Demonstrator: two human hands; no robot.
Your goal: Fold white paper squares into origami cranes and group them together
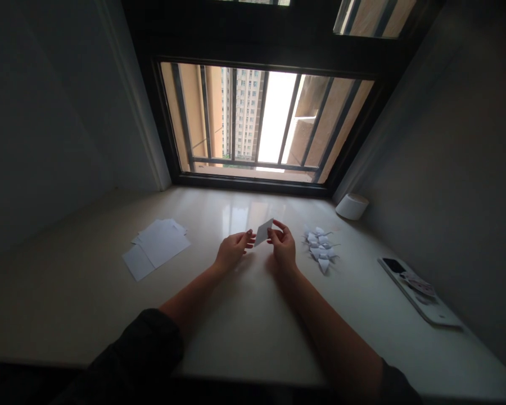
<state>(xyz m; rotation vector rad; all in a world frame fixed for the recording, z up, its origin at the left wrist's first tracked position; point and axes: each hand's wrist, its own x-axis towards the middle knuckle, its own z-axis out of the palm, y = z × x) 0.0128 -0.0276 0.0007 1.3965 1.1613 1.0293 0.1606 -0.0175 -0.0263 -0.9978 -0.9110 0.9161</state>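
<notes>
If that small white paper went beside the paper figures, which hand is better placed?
Probably the right hand: it pinches the small white paper and is nearer the paper figures; the left hand is farther away.

folded piece (pixel 263 233): matt paper | sheets (pixel 165 242): smooth paper | sill (pixel 231 326): glossy | sleeve (pixel 141 346): cloth

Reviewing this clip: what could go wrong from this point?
The small white paper is held up off the surface, pinched by the right hand, so a crease pressed there might come out crooked.
The folded paper figures sit close beside that hand; an outward swing could scatter them.
The white sheets lie in a loose, overlapping pile, so a brush from the left hand might slide them apart.
</notes>
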